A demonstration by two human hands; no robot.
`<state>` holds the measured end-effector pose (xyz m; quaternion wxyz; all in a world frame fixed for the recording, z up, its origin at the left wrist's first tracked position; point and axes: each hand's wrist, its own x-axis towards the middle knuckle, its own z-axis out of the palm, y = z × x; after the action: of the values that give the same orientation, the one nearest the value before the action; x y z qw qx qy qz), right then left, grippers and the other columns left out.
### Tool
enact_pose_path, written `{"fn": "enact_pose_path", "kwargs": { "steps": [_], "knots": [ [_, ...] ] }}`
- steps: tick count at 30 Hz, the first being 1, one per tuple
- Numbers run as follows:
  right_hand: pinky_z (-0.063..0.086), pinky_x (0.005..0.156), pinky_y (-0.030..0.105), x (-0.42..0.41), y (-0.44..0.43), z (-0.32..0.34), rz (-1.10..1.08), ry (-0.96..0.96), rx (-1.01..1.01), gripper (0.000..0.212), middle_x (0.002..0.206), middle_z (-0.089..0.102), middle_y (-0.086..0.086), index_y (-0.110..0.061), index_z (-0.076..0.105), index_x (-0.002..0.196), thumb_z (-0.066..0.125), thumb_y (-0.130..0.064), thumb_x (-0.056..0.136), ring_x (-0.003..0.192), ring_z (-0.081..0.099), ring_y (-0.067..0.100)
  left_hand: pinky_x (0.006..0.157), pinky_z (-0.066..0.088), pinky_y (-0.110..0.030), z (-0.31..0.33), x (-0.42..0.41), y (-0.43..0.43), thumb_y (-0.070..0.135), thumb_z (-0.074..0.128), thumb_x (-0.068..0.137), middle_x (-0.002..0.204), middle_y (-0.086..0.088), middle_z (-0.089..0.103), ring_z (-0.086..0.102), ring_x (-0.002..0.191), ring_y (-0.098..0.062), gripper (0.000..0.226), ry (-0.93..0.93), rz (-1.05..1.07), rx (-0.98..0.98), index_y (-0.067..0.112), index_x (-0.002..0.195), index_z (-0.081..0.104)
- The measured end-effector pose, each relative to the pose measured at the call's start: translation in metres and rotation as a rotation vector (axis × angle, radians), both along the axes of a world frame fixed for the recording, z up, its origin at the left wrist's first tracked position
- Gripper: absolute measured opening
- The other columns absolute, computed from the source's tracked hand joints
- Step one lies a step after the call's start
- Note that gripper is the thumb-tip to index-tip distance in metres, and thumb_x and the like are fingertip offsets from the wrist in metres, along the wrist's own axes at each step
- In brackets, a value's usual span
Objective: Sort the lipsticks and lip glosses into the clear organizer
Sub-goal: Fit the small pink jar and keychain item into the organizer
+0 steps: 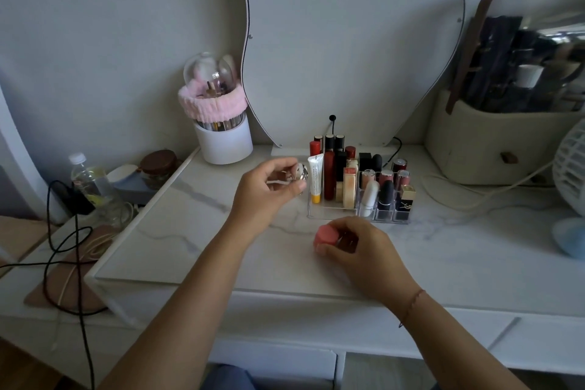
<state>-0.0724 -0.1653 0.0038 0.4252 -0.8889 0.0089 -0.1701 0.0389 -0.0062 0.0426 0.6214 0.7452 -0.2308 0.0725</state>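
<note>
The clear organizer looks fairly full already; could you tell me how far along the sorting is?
Mostly done: the clear organizer already holds many upright lipsticks and tubes, including a white tube. In hand: the left hand holds a clear, shiny piece beside the organizer, and the right hand grips a pink-topped item on the desk. Those two still need placing; no other loose lip products show.

organizer (319,215) on table (190,231) — brush holder (223,139) behind-left, fan (571,168) right
</note>
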Motion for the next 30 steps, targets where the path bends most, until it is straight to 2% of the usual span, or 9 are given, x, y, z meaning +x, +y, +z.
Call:
{"fn": "enact_pose_path", "kwargs": {
  "steps": [5,12,16,18,22,26,30],
  "knots": [
    [0.049,0.071,0.017,-0.001,0.0,0.0,-0.009,-0.01,0.022,0.027,0.09,0.061,-0.01,-0.025,0.062,0.099,0.073,-0.03,0.074,0.078,0.056,0.005,0.077,0.053,-0.018,0.001,0.0,-0.019,0.018,0.078,0.072,0.097,0.01,0.071,0.066,0.088,-0.003,0.033,-0.014,0.063,-0.018,0.034,0.099,0.066],
    [0.048,0.073,0.017,0.0,0.001,-0.001,-0.002,-0.034,0.014,0.027,0.093,0.061,-0.008,-0.022,0.063,0.099,0.071,-0.029,0.075,0.08,0.055,0.005,0.077,0.053,-0.017,-0.006,-0.004,-0.035,0.016,0.079,0.071,0.1,0.005,0.072,0.067,0.091,-0.006,0.037,-0.015,0.103,-0.01,0.023,0.105,0.066],
    [0.048,0.072,0.015,0.0,0.001,-0.002,0.002,-0.041,0.002,0.029,0.093,0.06,-0.008,-0.022,0.062,0.101,0.071,-0.03,0.075,0.079,0.054,0.004,0.07,0.049,-0.009,-0.002,-0.007,-0.044,0.012,0.079,0.071,0.098,0.003,0.07,0.065,0.085,0.001,0.036,-0.06,0.146,-0.08,0.031,0.097,0.064],
    [0.048,0.072,0.016,0.0,0.0,-0.002,0.001,-0.046,0.001,0.029,0.093,0.06,-0.009,-0.022,0.062,0.101,0.071,-0.031,0.074,0.079,0.054,0.004,0.073,0.05,-0.01,-0.001,-0.006,-0.046,0.011,0.079,0.071,0.099,0.001,0.07,0.066,0.089,-0.004,0.035,-0.079,0.159,-0.107,0.027,0.098,0.065],
    [0.048,0.075,0.017,0.0,0.0,-0.003,0.007,-0.046,-0.018,0.03,0.096,0.061,-0.008,-0.022,0.062,0.102,0.07,-0.032,0.075,0.082,0.055,0.005,0.081,0.053,-0.017,-0.002,-0.004,-0.05,0.014,0.079,0.07,0.102,0.001,0.069,0.066,0.094,-0.008,0.035,-0.107,0.184,-0.078,0.022,0.102,0.065],
    [0.048,0.074,0.017,0.0,0.001,-0.003,0.005,-0.05,-0.024,0.03,0.096,0.06,-0.007,-0.022,0.062,0.102,0.071,-0.031,0.075,0.081,0.054,0.005,0.078,0.048,-0.01,-0.01,-0.006,-0.051,0.014,0.08,0.07,0.096,0.006,0.068,0.064,0.09,-0.001,0.036,-0.147,0.184,-0.046,0.024,0.101,0.064],
    [0.046,0.071,0.016,0.0,0.001,-0.003,0.005,-0.069,-0.018,0.027,0.092,0.061,-0.007,-0.02,0.063,0.099,0.071,-0.028,0.075,0.078,0.054,0.005,0.081,0.046,-0.009,-0.021,-0.01,-0.048,0.016,0.08,0.07,0.096,0.011,0.065,0.06,0.091,0.002,0.039,-0.162,0.221,0.035,0.026,0.103,0.063]
  ]
}}
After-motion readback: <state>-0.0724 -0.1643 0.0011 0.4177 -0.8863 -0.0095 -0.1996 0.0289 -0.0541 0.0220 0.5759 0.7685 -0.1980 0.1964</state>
